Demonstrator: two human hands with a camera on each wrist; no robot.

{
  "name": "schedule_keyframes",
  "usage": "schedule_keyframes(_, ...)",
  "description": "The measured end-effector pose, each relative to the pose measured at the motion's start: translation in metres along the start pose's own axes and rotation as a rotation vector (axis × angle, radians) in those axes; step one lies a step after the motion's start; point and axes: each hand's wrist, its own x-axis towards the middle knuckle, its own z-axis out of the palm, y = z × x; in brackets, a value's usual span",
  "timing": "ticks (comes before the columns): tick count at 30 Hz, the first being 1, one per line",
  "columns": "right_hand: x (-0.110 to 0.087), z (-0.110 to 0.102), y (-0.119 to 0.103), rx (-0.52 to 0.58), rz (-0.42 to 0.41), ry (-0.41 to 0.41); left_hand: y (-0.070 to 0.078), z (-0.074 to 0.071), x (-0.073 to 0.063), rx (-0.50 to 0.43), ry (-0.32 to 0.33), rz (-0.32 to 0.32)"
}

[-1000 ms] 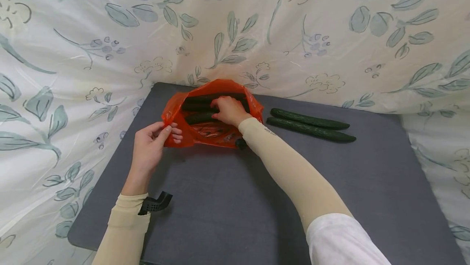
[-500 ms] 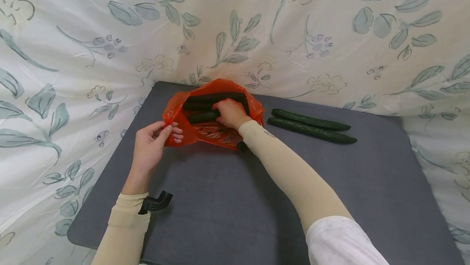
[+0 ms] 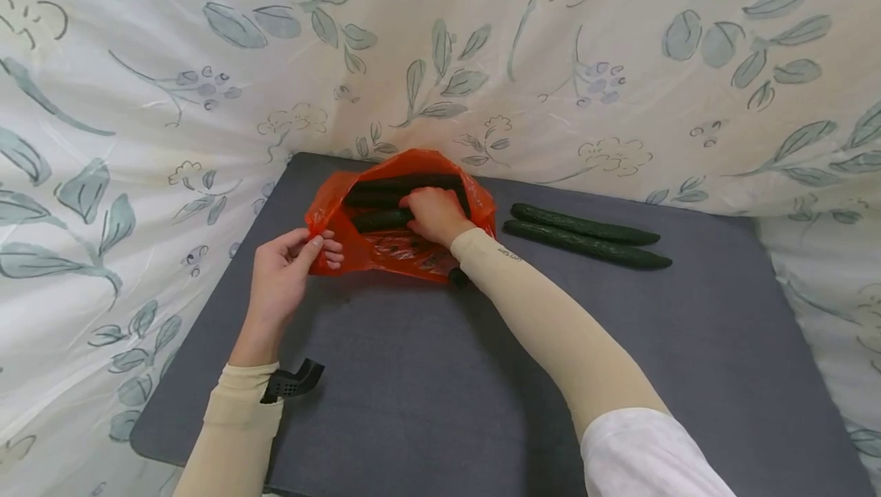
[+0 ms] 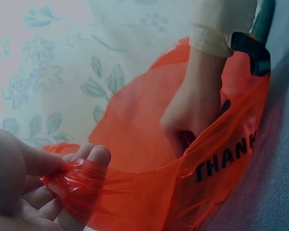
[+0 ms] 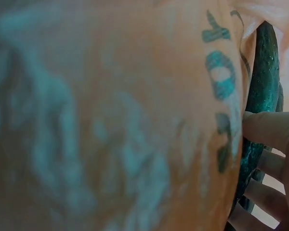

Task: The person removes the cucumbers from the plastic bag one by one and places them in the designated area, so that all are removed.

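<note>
An orange-red plastic bag (image 3: 406, 252) lies on the table with its mouth held wide, several dark green cucumbers inside. At the bag's left corner my left hand (image 3: 281, 275) pinches the bunched rim between thumb and fingers; the left wrist view shows this crumpled plastic (image 4: 79, 185) close up. My right hand (image 3: 438, 214) is inside the mouth, gripping the nearest cucumber (image 3: 377, 221) at its right part. In the right wrist view, the thumb and fingers curl round a bumpy cucumber (image 5: 264, 67), beside the bag's printed wall.
Two more cucumbers lie side by side to the right of the bag: a farther one (image 3: 585, 225) and a nearer one (image 3: 588, 244). The dark grey table (image 3: 413, 375) backs onto a hanging floral sheet (image 3: 440, 38), which also runs along the left and right sides.
My right hand has shifted slightly right and toward me inside the bag, its fingers closing round the nearest cucumber. My left hand keeps its pinch on the rim; the two outside cucumbers stay put.
</note>
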Motion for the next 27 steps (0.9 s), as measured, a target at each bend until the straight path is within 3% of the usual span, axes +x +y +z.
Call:
schedule_keyframes(20,-0.006,-0.019,0.006,-0.035,-0.010,0.109,-0.001,0.002,0.003,0.013,0.002,0.008)
schedule_keyframes(27,-0.007,-0.028,0.005,-0.049,-0.001,0.109,0.001,0.000,0.003,0.036,0.017,0.009)
